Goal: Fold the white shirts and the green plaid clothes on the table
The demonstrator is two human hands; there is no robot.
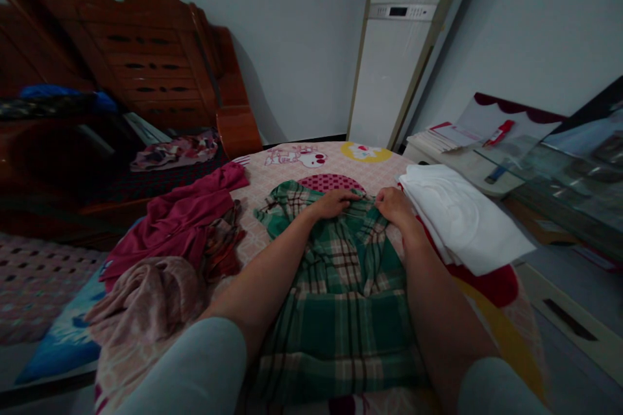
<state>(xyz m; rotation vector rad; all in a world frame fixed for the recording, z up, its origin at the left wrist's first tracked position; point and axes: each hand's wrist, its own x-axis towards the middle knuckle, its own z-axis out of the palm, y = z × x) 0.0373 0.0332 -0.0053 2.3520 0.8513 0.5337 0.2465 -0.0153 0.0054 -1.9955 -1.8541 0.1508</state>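
Note:
A green plaid dress [335, 324] with white and dark stripes lies spread in front of me, its top end pointing away and rumpled. At that far end my left hand [335, 203] rests on the cloth, with its fingers closed on the fabric near the neckline. A short way to the right, my right hand [392, 205] pinches the dress's upper edge between thumb and fingers. The cloth between the hands is gathered into small folds. Both forearms reach along either side of the dress.
The dress lies on a pink patterned cover [277, 172]. To the left are a magenta garment [170, 227] and a dusty-pink cloth [150, 298]. Folded white cloth [457, 214] sits at right, near a glass shelf [549, 168]. Behind stand a wooden chair [141, 58] and a white cabinet-like unit [389, 71].

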